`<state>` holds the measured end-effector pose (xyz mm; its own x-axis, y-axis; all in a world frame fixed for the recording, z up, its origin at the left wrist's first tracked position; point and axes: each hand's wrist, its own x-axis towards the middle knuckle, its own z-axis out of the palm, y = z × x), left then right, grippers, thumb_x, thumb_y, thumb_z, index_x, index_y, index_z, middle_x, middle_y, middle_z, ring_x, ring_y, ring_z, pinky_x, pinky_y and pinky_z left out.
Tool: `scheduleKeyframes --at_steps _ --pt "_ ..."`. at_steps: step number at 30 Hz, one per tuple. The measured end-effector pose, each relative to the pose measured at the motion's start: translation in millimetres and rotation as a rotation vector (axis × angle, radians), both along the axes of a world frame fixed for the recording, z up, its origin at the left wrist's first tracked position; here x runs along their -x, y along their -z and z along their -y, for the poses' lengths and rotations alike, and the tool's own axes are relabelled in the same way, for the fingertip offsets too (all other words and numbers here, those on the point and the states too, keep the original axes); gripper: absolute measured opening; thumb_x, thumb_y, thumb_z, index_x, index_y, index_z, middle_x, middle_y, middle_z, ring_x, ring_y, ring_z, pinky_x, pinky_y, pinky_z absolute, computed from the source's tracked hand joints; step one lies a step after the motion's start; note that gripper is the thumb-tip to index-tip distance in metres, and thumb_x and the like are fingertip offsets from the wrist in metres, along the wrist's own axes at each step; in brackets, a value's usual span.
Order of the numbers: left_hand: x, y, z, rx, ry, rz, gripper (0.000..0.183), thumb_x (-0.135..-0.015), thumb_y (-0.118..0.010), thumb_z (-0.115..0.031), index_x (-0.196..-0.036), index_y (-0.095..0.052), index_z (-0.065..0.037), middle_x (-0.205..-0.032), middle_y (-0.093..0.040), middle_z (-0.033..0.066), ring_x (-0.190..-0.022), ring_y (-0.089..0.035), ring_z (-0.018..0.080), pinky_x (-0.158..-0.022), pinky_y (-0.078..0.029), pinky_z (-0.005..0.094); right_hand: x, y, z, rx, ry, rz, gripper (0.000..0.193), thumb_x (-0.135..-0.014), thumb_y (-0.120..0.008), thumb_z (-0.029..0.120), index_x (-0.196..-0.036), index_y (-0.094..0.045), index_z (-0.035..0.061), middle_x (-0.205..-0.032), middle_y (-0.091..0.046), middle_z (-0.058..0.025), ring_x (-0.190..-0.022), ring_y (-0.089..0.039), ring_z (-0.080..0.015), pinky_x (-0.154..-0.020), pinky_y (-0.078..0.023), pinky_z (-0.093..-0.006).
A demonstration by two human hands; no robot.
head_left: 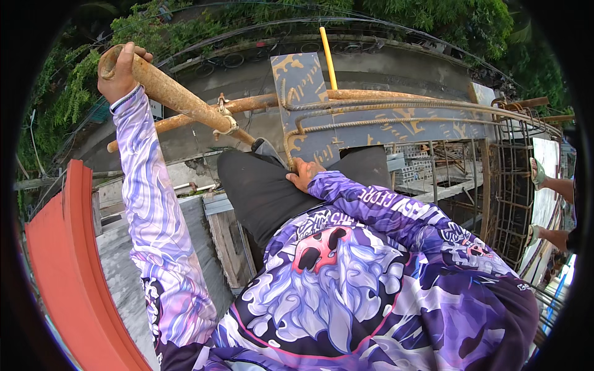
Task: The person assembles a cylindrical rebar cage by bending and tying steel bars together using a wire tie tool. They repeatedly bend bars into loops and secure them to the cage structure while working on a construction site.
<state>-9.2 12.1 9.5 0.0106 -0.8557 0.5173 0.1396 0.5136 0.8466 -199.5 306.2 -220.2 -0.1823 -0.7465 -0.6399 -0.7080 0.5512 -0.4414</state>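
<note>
The left hand (pixel 122 77), arm outstretched, is clasping a rusty steel pipe (pixel 179 96) at upper left, its long axis slanting down-right toward centre; the right hand (pixel 304 174) is curling by bent rebar (pixel 288 148), grip unclear.

rust-brown pipe (pixel 179 96), purple-swirled shirt (pixel 334 297), black trousers (pixel 266 195), tan-patterned grey board (pixel 314 91)

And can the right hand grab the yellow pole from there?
Probably not: between the right hand and the yellow pole lie the board, metal rods and the sideways rusty pipe in this view.
</note>
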Motion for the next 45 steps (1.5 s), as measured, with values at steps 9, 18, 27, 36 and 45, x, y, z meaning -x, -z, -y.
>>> scheduleKeyframes --at_steps 9,18,27,36,45 --pt "2.7 -2.8 -4.7 0.023 -0.009 0.004 0.022 -0.076 -0.068 -0.015 -0.085 -0.058 0.002 -0.068 -0.064 0.0123 -0.057 -0.063 0.0195 -0.053 -0.053 0.0314 40.8 28.5 12.2 -0.097 0.521 0.387 0.055 -0.083 -0.057 0.05 -0.104 -0.065 -0.0004 -0.091 -0.067 -0.0139 -0.079 -0.066 -0.0225 -0.073 -0.052 -0.0356" --pt "12.2 -5.8 -1.6 0.046 0.053 -0.011 0.022 -0.076 -0.068 -0.013 -0.087 -0.057 0.002 -0.068 -0.063 0.0121 -0.057 -0.062 0.0198 -0.053 -0.052 0.0315 -1.4 111.6 88.2 -0.125 0.823 0.58 0.041 -0.079 -0.063 0.036 -0.101 -0.061 0.0015 -0.091 -0.066 -0.0161 -0.088 -0.064 -0.0306 -0.076 -0.051 -0.0432" --pt "2.2 0.0 0.2 0.042 0.069 0.005 0.023 -0.076 -0.068 -0.014 -0.088 -0.057 0.002 -0.069 -0.063 0.0132 -0.058 -0.062 0.0212 -0.054 -0.052 0.0326 -26.3 53.9 54.6 0.14 0.626 -0.116 0.045 -0.08 -0.059 0.043 -0.096 -0.063 0.0013 -0.095 -0.063 -0.024 -0.092 -0.061 -0.0392 -0.08 -0.049 -0.0469" --pt "-4.1 2.2 0.4 0.013 0.034 0.014 0.024 -0.076 -0.068 -0.016 -0.089 -0.056 0.001 -0.069 -0.063 0.0129 -0.059 -0.062 0.0207 -0.054 -0.052 0.0318 -9.3 57.6 76.5 0.1 0.674 -0.058 0.047 -0.082 -0.058 0.045 -0.1 -0.064 0.0019 -0.101 -0.061 -0.028 -0.099 -0.06 -0.0383 -0.084 -0.048 -0.0456" --pt "-0.8 3.5 3.7 -0.01 0.031 0.017 0.023 -0.076 -0.067 -0.015 -0.088 -0.057 0.002 -0.07 -0.063 0.0121 -0.058 -0.062 0.0206 -0.054 -0.052 0.0314 0.4 55.9 61.0 -0.01 0.435 -0.046 0.068 -0.073 -0.062 0.058 -0.108 -0.061 -0.0005 -0.111 -0.058 -0.0257 -0.106 -0.055 -0.039 -0.092 -0.044 -0.0432"
